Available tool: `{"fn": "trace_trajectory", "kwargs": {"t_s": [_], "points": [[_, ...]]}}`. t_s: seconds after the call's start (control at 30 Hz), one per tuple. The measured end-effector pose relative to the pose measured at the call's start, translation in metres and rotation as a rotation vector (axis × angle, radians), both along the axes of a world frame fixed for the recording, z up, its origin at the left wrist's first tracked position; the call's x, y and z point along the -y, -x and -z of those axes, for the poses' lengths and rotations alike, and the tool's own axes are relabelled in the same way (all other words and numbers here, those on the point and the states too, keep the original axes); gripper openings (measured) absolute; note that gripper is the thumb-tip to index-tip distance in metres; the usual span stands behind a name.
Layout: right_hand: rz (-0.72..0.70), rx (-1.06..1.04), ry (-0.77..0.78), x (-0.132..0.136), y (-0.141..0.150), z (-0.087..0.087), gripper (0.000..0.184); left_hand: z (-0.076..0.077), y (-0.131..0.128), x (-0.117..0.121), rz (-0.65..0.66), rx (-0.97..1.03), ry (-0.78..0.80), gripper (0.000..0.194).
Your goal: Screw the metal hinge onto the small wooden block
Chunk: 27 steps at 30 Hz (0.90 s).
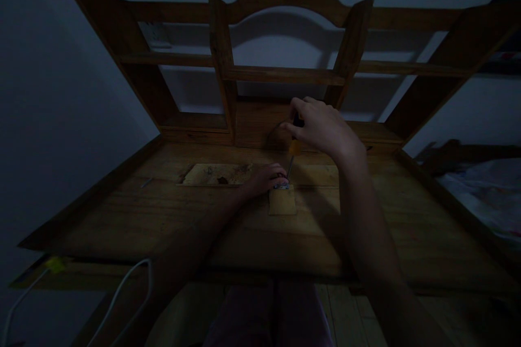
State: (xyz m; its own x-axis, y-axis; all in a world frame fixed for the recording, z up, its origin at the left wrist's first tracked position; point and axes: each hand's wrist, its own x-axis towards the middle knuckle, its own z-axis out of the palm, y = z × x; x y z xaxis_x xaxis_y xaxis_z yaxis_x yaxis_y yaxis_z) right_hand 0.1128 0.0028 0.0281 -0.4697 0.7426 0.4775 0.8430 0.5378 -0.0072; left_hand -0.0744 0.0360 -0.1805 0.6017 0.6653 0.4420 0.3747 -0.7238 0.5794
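Observation:
My right hand (321, 127) is closed round the handle of a screwdriver (291, 158) with an orange and dark grip, held upright over the wooden desk (171, 217). Its thin shaft points down at a small metal fitting (281, 186) on the top edge of a small wooden block (282, 201) lying on the desk. My left hand (265, 178) rests on the desk just left of the fitting, its fingers curled against it and the shaft's tip. The light is very dim.
A wooden hutch with shelves (285, 73) stands at the back of the desk. A shallow rectangular recess (217, 174) lies in the desktop left of my hands. White cables (122, 293) hang at the lower left. Bedding (488, 195) shows at the right.

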Motion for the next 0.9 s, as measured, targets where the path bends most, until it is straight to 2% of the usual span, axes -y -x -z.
{"fn": "trace_trajectory", "kwargs": {"t_s": [0.1, 0.33, 0.53, 0.73, 0.9], "points": [[-0.004, 0.011, -0.022, 0.001, -0.0002, -0.0008, 0.019, 0.001, -0.0001, -0.0012, 0.006, 0.0, -0.009, 0.018], [-0.026, -0.022, 0.007, 0.0018, 0.0018, -0.0004, 0.03, 0.0003, -0.0004, -0.0001, 0.011, 0.001, 0.004, 0.019], [-0.013, 0.01, 0.003, 0.0008, 0.0009, 0.0002, 0.025, -0.0003, -0.0013, -0.0001, 0.008, 0.019, -0.002, 0.017], [-0.047, 0.003, 0.047, 0.0009, 0.001, -0.0006, 0.029, 0.0002, -0.0008, -0.0009, 0.005, 0.008, -0.025, 0.019], [-0.011, 0.032, -0.003, -0.0017, 0.0, 0.0013, 0.023, 0.0005, -0.0015, -0.0008, 0.006, 0.019, -0.023, 0.021]]}}
